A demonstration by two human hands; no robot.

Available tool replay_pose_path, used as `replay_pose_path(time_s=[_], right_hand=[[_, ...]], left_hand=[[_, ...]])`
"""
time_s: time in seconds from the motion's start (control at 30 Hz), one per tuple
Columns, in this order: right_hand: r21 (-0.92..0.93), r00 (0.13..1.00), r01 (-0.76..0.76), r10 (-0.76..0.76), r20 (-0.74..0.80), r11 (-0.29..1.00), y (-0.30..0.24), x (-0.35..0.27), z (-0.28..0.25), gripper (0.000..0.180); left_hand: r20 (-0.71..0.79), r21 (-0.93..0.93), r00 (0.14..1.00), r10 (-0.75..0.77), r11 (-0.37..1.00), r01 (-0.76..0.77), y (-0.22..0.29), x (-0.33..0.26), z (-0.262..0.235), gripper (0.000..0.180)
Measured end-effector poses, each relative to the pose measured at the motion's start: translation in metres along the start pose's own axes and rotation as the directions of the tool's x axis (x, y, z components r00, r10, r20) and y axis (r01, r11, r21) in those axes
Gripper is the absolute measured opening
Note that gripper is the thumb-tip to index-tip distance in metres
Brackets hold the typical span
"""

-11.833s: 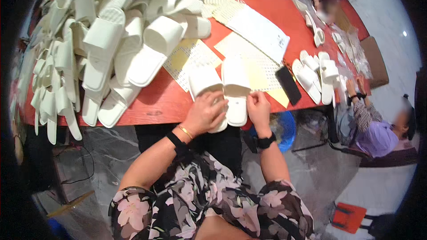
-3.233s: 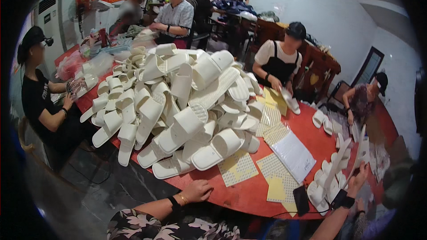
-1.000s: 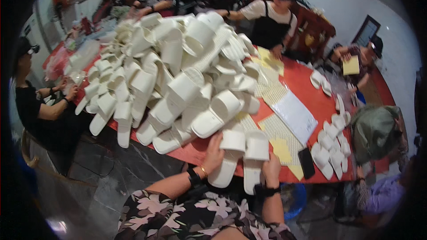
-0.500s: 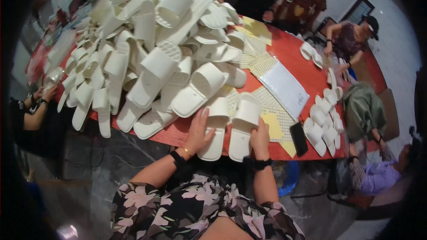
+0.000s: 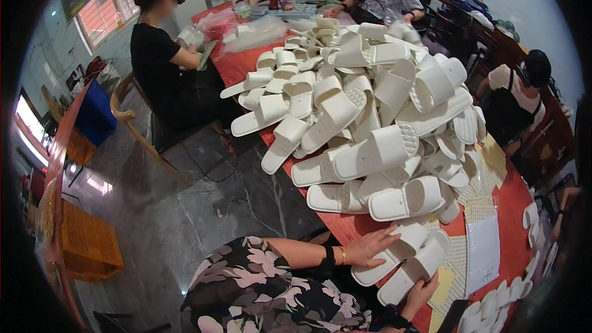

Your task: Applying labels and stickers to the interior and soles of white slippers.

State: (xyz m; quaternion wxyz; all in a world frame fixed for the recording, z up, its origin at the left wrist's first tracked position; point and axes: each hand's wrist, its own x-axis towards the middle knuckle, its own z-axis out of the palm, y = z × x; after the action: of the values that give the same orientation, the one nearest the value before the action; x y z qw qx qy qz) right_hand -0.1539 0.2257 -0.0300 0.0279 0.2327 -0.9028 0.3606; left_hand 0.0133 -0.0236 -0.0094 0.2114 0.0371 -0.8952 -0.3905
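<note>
A pair of white open-toed slippers lies side by side at the near edge of the red table, heel ends toward me. My left hand [image 5: 372, 248] rests on the left slipper [image 5: 381, 264], its fingers stretched out flat toward the strap. My right hand [image 5: 422, 296] holds the outer side of the right slipper [image 5: 412, 271]; some of its fingers are hidden. Just beyond them, a big pile of loose white slippers [image 5: 376, 154] covers much of the table, heaped at many angles.
Yellow label sheets [image 5: 453, 277] and a white packet [image 5: 482, 253] lie right of the pair, near a dark phone [image 5: 454, 316]. More white slippers [image 5: 499, 302] stand at the right. A person in black [image 5: 166, 61] sits at left by a wooden chair [image 5: 126, 114]. Others sit farther back.
My view has swung to the left and up, so the pile and the pair appear farther right. Both hands stay at the same two slippers; the left fingers are straighter now.
</note>
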Motion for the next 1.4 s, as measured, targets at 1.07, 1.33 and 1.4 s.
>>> replay_pose_path(time_s=[1.07,1.33,1.4], right_hand=[[0.305,0.984,-0.117,0.07,0.162,0.945,0.012,0.006,-0.001,0.06],[0.236,0.987,-0.096,0.061,0.151,0.967,0.02,0.009,0.001,0.061],[0.272,0.997,-0.052,0.033,0.075,0.961,0.04,0.001,0.002,0.06]], left_hand=[[-0.012,-0.035,1.0,-0.006,0.999,0.005,-0.003,-0.002,-0.001,0.09],[-0.044,0.006,0.999,0.032,0.999,-0.031,-0.002,-0.002,0.002,0.09],[-0.007,-0.01,0.998,0.057,0.998,-0.057,0.001,0.003,0.007,0.088]])
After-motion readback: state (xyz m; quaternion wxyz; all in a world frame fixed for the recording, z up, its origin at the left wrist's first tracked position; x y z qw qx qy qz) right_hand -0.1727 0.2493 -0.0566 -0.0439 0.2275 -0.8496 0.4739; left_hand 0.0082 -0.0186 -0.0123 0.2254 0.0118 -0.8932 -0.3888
